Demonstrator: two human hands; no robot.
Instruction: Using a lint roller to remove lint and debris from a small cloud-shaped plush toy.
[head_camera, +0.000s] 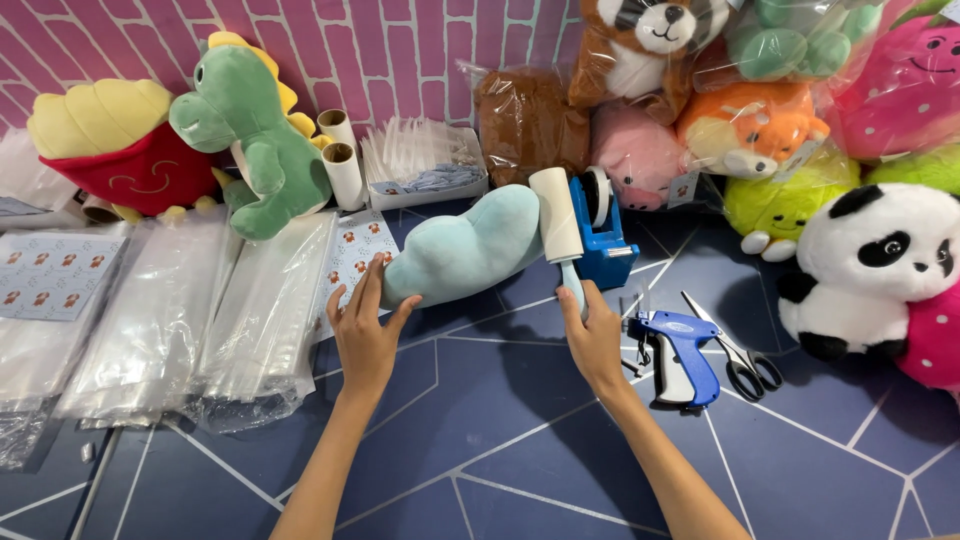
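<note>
**Caller:** While the left hand (365, 335) pins the near end of the pale blue plush (465, 252) on the dark blue table (480, 440), the right hand (592, 338) brings the lint roller (556, 215) up against its far end

**Analyst:** To my eye, long even passes along the fabric would serve best, with that left palm holding the toy flat so it can't slide

**Caller:** And the grip?

**Analyst:** Right fingers are wrapped tight round the roller's blue handle. Left hand is spread wide, fingertips resting on the plush, clasping nothing. Toy lies mid-table, just before the blue tape dispenser (605, 235), with the tagging gun (680, 350) and scissors (738, 355) off to the right
</note>
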